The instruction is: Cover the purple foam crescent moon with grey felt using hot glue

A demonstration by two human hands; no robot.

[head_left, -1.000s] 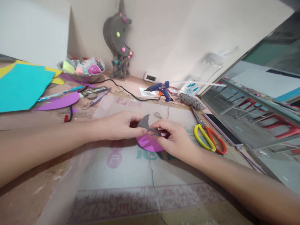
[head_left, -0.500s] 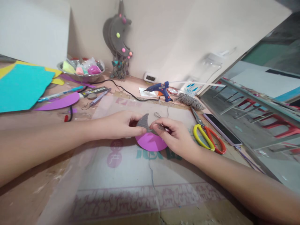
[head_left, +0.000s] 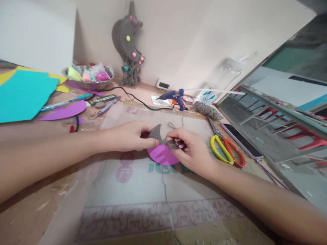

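Note:
My left hand (head_left: 143, 136) pinches a purple paper cutout (head_left: 162, 156) whose pointed upper tip is wrapped in grey yarn (head_left: 155, 133). Its rounded lower part is bare purple. Close beside it, my right hand (head_left: 192, 149) has thumb and forefinger closed on a dark grey bundle of yarn (head_left: 171, 144) at the cutout's edge; the curled fingers hide part of it. A loose yarn loop (head_left: 171, 125) lies just behind the hands on the printed plastic sheet (head_left: 133, 194).
Scissors (head_left: 222, 149) and a phone (head_left: 241, 141) lie right of my hands. Behind stand a blue glue gun (head_left: 175, 96), a grey yarn skein (head_left: 207, 110) and a small clock (head_left: 164, 84). Coloured sheets (head_left: 28, 95), pens and a metal bowl (head_left: 88, 83) are at left.
My right hand's fingers have shifted and opened slightly, showing more of the dark grey bundle. The left hand and the cutout stay nearly in place.

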